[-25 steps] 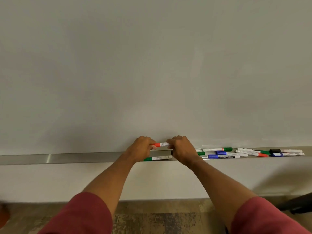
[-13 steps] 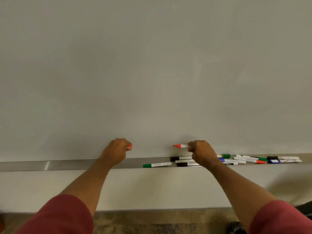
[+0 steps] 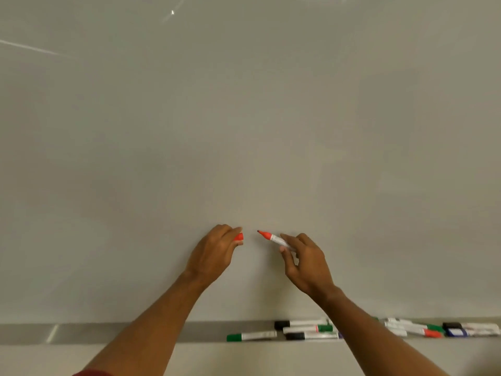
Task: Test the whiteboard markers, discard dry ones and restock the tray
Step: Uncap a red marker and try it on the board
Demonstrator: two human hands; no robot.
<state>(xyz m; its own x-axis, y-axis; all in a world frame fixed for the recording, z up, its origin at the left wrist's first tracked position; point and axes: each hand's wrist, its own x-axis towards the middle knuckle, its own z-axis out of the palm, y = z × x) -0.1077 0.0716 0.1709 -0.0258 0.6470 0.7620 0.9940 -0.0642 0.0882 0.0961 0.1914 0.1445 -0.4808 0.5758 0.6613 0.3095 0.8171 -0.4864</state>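
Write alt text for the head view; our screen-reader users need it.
A person's right hand holds an uncapped red marker pointing at a blank whiteboard, while the left hand pinches its red cap. Below, more markers lie in the metal tray.

Both arms raised; left hand (image 3: 214, 253) and right hand (image 3: 306, 263) seemingly pinching.

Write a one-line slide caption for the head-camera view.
Right hand aims an uncapped red marker at the whiteboard; left hand pinches its cap.
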